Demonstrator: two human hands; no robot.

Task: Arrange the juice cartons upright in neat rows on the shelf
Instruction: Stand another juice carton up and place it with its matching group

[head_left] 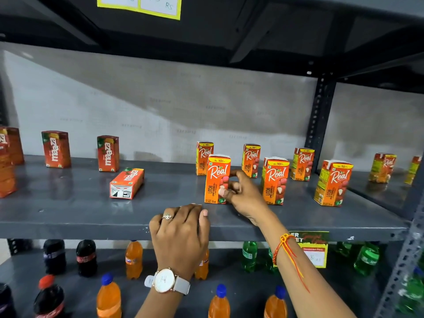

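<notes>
My right hand (241,191) grips an upright orange Real litchi carton (216,175) by its right side, near the front of the grey shelf (91,216). Several more Real cartons stand upright around it, among them a front carton (274,180) and a right carton (332,182). On the left, two red Maaza cartons (56,149) (107,153) stand upright. One Maaza carton (127,182) lies on its side. My left hand (181,232) rests flat on the shelf's front edge and holds nothing.
A Maaza stack (9,161) sits at the far left edge. Two more Real cartons (382,167) stand in the neighbouring bay beyond the upright post (320,120). Soda bottles (134,259) fill the shelf below. A price label (314,251) hangs on the shelf edge.
</notes>
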